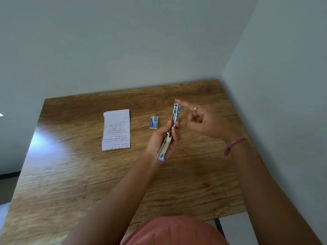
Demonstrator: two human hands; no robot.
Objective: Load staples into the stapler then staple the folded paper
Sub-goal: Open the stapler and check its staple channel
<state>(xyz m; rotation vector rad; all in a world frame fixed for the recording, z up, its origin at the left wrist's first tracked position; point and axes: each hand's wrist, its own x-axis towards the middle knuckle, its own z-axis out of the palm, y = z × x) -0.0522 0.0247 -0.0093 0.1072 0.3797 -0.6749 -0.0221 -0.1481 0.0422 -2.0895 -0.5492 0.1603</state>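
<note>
My left hand grips a metal stapler that is swung fully open, its blue-tipped end near my wrist and its staple channel pointing away from me. Beside the far end of the channel, my right hand has its index finger stretched out to touch the tip, while its other fingers are curled and hold nothing that I can see. A small blue and white staple box lies on the wooden table just left of the stapler. Further left lies the folded lined paper with handwriting.
The table stands in a corner, with grey walls close behind it and along its right side. Its near edge is by my body, its left edge drops to the floor.
</note>
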